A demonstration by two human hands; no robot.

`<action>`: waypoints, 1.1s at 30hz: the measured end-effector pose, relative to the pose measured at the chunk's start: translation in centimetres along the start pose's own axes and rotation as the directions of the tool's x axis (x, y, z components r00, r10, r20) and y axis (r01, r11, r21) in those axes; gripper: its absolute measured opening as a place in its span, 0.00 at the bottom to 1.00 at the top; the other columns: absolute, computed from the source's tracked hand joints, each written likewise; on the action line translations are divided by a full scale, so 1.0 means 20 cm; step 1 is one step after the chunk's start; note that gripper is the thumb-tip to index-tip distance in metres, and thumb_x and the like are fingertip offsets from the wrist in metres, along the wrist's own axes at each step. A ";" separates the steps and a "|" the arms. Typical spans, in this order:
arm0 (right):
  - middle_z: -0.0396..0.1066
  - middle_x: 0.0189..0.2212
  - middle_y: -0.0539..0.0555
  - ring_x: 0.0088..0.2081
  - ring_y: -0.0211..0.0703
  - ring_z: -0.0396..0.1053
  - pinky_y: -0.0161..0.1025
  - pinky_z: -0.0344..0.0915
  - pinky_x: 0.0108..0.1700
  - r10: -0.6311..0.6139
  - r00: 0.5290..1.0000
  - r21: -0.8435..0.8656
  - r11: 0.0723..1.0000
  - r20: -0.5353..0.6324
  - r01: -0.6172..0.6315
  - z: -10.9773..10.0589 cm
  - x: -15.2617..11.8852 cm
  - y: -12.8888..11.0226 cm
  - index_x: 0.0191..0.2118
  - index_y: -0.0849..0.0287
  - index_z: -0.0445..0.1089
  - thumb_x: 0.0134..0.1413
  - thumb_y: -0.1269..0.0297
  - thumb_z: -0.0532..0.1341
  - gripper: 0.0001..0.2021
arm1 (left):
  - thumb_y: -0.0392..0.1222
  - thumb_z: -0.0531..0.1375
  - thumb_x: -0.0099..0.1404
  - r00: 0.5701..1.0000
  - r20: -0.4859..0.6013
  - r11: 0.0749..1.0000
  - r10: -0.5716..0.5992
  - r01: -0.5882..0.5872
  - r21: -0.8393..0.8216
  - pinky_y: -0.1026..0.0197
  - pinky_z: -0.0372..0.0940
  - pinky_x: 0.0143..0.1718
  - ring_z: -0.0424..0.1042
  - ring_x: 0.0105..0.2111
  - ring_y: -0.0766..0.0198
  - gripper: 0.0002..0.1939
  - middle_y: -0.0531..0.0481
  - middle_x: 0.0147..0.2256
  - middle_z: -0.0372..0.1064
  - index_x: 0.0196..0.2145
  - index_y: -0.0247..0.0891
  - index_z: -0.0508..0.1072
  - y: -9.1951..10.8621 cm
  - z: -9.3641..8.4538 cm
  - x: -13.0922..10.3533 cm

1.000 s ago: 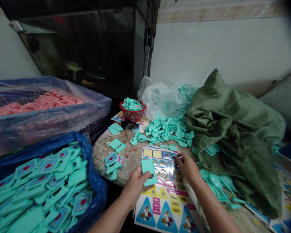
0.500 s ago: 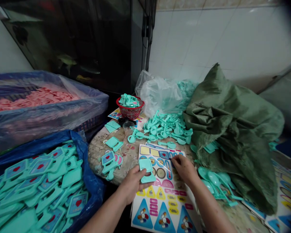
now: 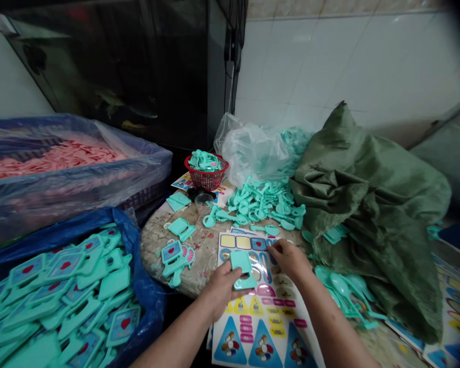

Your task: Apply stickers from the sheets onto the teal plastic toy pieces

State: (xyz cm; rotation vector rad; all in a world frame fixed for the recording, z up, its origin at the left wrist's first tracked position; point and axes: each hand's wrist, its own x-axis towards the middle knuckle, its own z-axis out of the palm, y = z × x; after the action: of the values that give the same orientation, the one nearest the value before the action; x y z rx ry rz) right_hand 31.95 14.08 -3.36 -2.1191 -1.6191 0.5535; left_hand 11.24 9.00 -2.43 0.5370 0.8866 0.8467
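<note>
My left hand [image 3: 223, 287] grips a teal plastic toy piece [image 3: 241, 261], with a square panel and a cut-out handle end, over a sheet of stickers [image 3: 266, 306]. The panel's visible face is plain. My right hand [image 3: 289, 257] pinches at a blue sticker in the sheet's top row; its fingertips partly hide it, so I cannot tell how far it is lifted. Left of that sticker is a blue one with a red heart [image 3: 258, 244]. More teal pieces [image 3: 172, 251], one with a heart sticker, lie left of the sheet.
A blue-lined container [image 3: 147, 286] of teal pieces stands at left, below a plastic-lined crate [image 3: 145, 158] of pink pieces. A red basket [image 3: 207, 179], a heap of teal toy parts [image 3: 268, 202] and a green sack [image 3: 371, 204] occupy the table's back and right.
My left hand has moved slightly right with the teal piece. The sticker sheet has shifted a little, and my right fingers remain at its top row.
</note>
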 end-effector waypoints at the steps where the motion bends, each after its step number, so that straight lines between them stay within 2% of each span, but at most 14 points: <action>1: 0.66 0.20 0.50 0.24 0.39 0.61 0.36 0.51 0.27 0.006 1.000 0.030 1.000 0.007 -0.006 0.00 0.01 -0.01 0.23 0.56 0.65 0.45 0.54 0.59 0.11 | 0.36 0.58 0.59 1.000 0.005 1.000 0.000 0.000 -0.004 0.46 0.67 0.45 0.68 0.42 0.59 0.09 0.46 0.41 0.67 0.40 0.36 0.70 0.00 0.00 0.00; 5: 0.64 0.14 0.48 0.21 0.38 0.60 0.35 0.51 0.24 0.056 0.998 0.181 0.982 0.036 -0.062 0.00 0.04 -0.03 0.19 0.57 0.64 0.39 0.54 0.64 0.13 | 0.37 0.60 0.57 1.000 -0.009 1.000 0.005 -0.005 -0.003 0.47 0.66 0.46 0.68 0.42 0.59 0.08 0.46 0.39 0.68 0.37 0.35 0.70 0.01 0.00 0.00; 8: 0.62 0.13 0.46 0.19 0.35 0.57 0.34 0.51 0.22 0.082 0.993 0.339 0.935 0.089 -0.108 -0.03 0.04 -0.04 0.18 0.59 0.65 0.36 0.54 0.65 0.14 | 0.38 0.62 0.56 1.000 -0.012 1.000 -0.009 0.010 0.017 0.47 0.67 0.46 0.67 0.43 0.57 0.10 0.44 0.39 0.68 0.37 0.35 0.70 0.02 0.00 0.00; 11: 0.61 0.14 0.45 0.18 0.33 0.55 0.33 0.50 0.21 0.083 0.980 0.510 0.844 0.179 -0.165 -0.08 0.03 -0.06 0.22 0.60 0.66 0.36 0.48 0.65 0.18 | 0.39 0.63 0.54 1.000 -0.002 0.999 -0.029 0.029 0.045 0.46 0.67 0.44 0.67 0.44 0.55 0.10 0.44 0.37 0.68 0.35 0.35 0.69 0.02 0.00 -0.01; 14: 0.52 0.12 0.41 0.16 0.31 0.48 0.32 0.44 0.18 0.065 0.973 0.652 0.733 0.221 -0.197 -0.13 0.01 -0.07 0.23 0.58 0.62 0.37 0.45 0.64 0.20 | 0.39 0.63 0.54 0.999 0.010 0.995 -0.048 0.047 0.083 0.45 0.67 0.44 0.68 0.43 0.55 0.10 0.45 0.36 0.68 0.34 0.35 0.70 0.03 -0.01 -0.03; 18: 0.44 0.13 0.40 0.16 0.29 0.40 0.32 0.41 0.18 0.039 0.984 0.794 0.586 0.175 -0.165 -0.21 0.00 -0.08 0.19 0.55 0.52 0.37 0.43 0.63 0.23 | 0.40 0.64 0.52 0.998 0.023 0.992 -0.054 0.051 0.114 0.43 0.67 0.44 0.69 0.42 0.55 0.11 0.47 0.35 0.68 0.34 0.35 0.70 0.04 -0.02 -0.04; 20: 0.44 0.14 0.40 0.17 0.30 0.40 0.32 0.41 0.19 0.037 0.989 0.827 0.543 0.145 -0.142 -0.25 -0.04 -0.08 0.19 0.55 0.52 0.36 0.43 0.63 0.24 | 0.40 0.64 0.52 0.998 0.025 0.992 -0.049 0.046 0.121 0.43 0.67 0.44 0.68 0.42 0.54 0.11 0.46 0.35 0.68 0.34 0.35 0.71 0.04 -0.03 -0.05; 22: 0.46 0.14 0.40 0.17 0.30 0.42 0.32 0.41 0.19 0.036 0.989 0.832 0.536 0.146 -0.143 -0.27 -0.12 -0.10 0.21 0.56 0.57 0.37 0.45 0.65 0.21 | 0.40 0.64 0.53 0.998 0.049 0.994 -0.041 0.035 0.106 0.43 0.67 0.44 0.68 0.43 0.54 0.11 0.45 0.36 0.68 0.34 0.34 0.70 0.05 -0.03 -0.07; 25: 0.52 0.15 0.43 0.19 0.31 0.46 0.32 0.45 0.21 0.027 0.985 0.799 0.581 0.168 -0.152 -0.26 -0.29 -0.16 0.22 0.57 0.62 0.39 0.49 0.66 0.18 | 0.41 0.63 0.55 0.995 0.092 1.000 -0.025 0.024 0.013 0.45 0.66 0.45 0.70 0.43 0.54 0.12 0.44 0.37 0.71 0.37 0.34 0.69 0.05 -0.03 -0.11; 29: 0.59 0.20 0.46 0.24 0.34 0.53 0.33 0.51 0.27 -0.010 0.982 0.719 0.683 0.187 -0.130 -0.18 -0.48 -0.23 0.23 0.58 0.63 0.41 0.48 0.65 0.18 | 0.48 0.58 0.61 0.994 0.108 0.991 -0.010 0.024 -0.128 0.47 0.66 0.45 0.72 0.43 0.54 0.15 0.43 0.40 0.73 0.42 0.37 0.68 0.06 0.00 -0.19; 33: 0.58 0.20 0.45 0.25 0.35 0.54 0.33 0.51 0.28 -0.053 0.980 0.682 0.725 0.190 -0.093 -0.10 -0.55 -0.26 0.24 0.58 0.64 0.43 0.48 0.64 0.17 | 0.57 0.50 0.63 0.986 0.164 0.991 0.004 0.018 -0.130 0.49 0.66 0.45 0.72 0.44 0.52 0.24 0.40 0.41 0.73 0.45 0.36 0.69 0.07 0.02 -0.25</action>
State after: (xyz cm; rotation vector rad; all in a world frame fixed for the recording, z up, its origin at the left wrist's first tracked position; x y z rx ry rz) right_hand 26.21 4.47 1.78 -1.5401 -1.1957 1.1969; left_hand 9.20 5.59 1.07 0.4813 0.6768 0.8352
